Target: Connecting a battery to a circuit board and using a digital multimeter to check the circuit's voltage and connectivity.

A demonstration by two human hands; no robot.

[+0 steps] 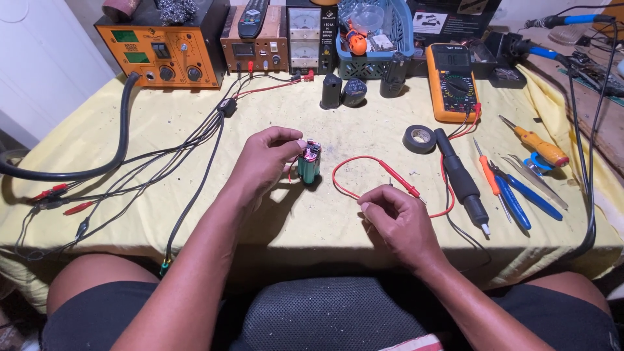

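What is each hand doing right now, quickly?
Left hand: closed on the green battery pack.
Right hand: fingers curled, pinching the red probe lead.

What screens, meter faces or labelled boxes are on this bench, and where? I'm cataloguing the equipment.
Orange station, back left: two small green displays.
Brown unit, beside it: one small dark display.
Black power supply, back centre: pale dial faces.
Orange multimeter, back right: grey screen.
Black box, behind the multimeter: white label.
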